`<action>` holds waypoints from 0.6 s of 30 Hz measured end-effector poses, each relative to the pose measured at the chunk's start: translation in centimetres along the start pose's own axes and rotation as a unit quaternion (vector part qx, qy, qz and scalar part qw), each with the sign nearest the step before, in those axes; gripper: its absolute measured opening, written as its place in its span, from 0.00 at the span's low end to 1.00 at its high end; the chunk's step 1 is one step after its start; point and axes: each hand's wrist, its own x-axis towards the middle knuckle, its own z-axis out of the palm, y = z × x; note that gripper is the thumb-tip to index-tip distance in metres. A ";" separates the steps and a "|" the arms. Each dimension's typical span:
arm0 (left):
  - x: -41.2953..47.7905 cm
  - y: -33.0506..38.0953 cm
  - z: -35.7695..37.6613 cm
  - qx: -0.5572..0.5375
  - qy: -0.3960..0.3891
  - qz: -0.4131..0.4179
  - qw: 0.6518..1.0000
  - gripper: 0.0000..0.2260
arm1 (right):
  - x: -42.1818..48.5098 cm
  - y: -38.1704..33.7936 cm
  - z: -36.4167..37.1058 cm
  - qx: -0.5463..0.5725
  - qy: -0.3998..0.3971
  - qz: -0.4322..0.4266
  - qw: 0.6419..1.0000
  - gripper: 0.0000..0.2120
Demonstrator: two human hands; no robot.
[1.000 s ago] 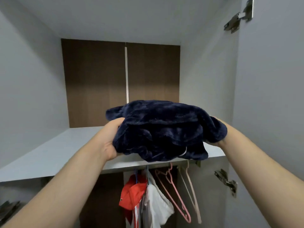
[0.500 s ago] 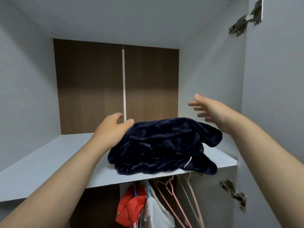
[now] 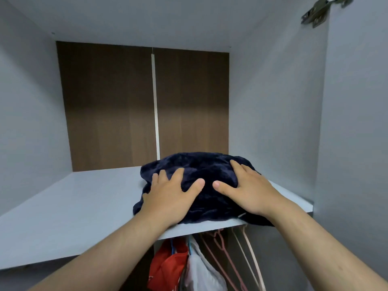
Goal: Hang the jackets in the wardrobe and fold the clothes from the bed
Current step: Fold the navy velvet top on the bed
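Lying folded on the wardrobe's upper shelf (image 3: 63,206) near its right front edge, the navy fleece garment (image 3: 199,171) has both hands flat on top: left hand (image 3: 170,198) and right hand (image 3: 245,190), fingers spread. Below hang a red garment (image 3: 168,267) and pink hangers (image 3: 220,248).

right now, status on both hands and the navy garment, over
Left hand and right hand open, pressing flat on navy garment. Garment on shelf, front right corner overhanging the edge. Nothing seen blocking it.
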 end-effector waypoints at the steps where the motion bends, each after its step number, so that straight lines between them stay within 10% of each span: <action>1: -0.1 0.3 0.7 0.019 0.024 -0.029 0.999 0.41 | 0.1 0.6 0.2 0.013 0.012 0.023 1.000 0.54; 18: 9.8 3.6 6.1 0.017 0.007 -0.021 1.000 0.43 | 8.8 8.2 -0.4 0.103 -0.078 0.121 0.984 0.36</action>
